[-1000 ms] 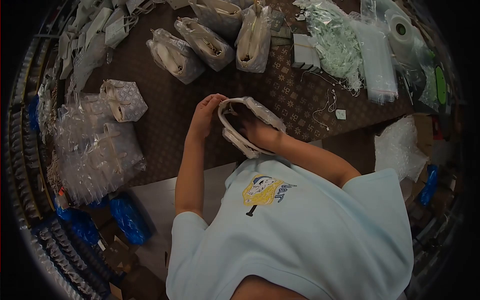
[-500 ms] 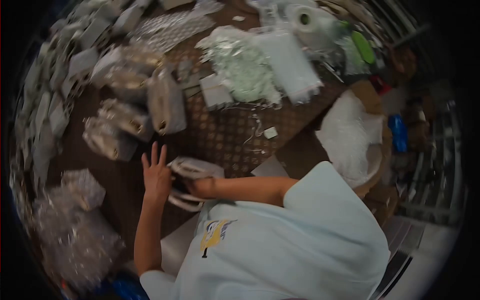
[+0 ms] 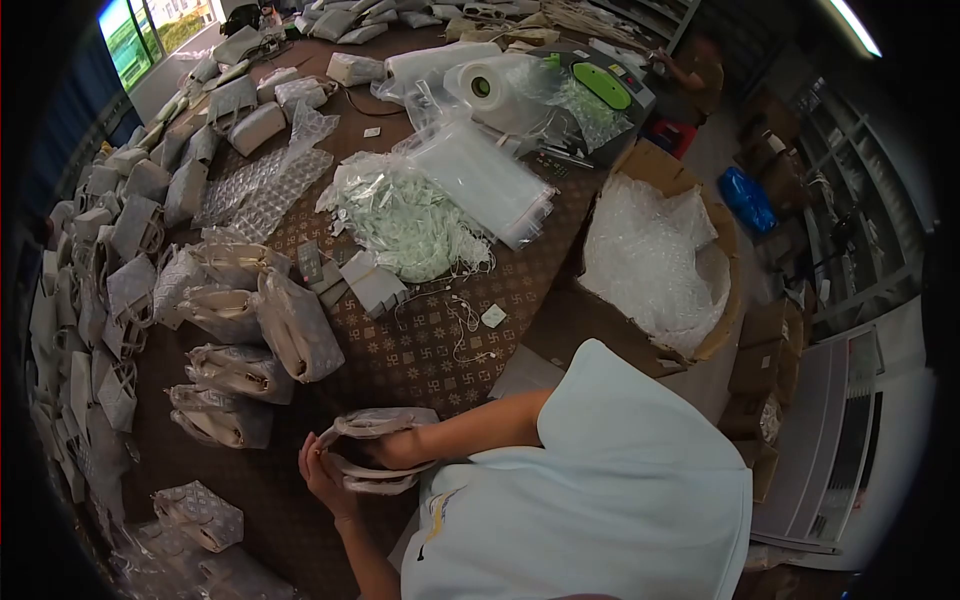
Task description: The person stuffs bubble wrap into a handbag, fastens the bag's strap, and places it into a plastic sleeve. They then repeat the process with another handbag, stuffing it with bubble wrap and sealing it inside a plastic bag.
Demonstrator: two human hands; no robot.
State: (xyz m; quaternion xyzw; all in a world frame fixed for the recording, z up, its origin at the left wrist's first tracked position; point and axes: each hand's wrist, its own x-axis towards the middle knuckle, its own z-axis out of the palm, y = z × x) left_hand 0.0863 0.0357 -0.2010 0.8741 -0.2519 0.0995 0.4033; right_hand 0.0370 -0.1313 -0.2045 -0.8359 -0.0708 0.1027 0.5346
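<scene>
Here: wrapped bag (image 3: 375, 440) lies flat | long axis left-right | both hands hold it

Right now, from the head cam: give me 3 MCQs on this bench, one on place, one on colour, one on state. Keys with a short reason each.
1. Where is the cardboard box of bubble wrap?
A. Off the table's right edge
B. Under the window
C. Among the bags on the left

2. What colour is the lid on the machine at the far end of the table?
A. Red
B. Green
C. Black

3. What are the two hands doing?
A. Resting flat on the table
B. Both holding a plastic-wrapped bag
C. One lifting the tape roll

Key:
1 A: the cardboard box stands beside the table on its right.
2 B: the lid is bright green.
3 B: the left hand grips the end of the wrapped bag and the right hand is tucked into it.
</scene>
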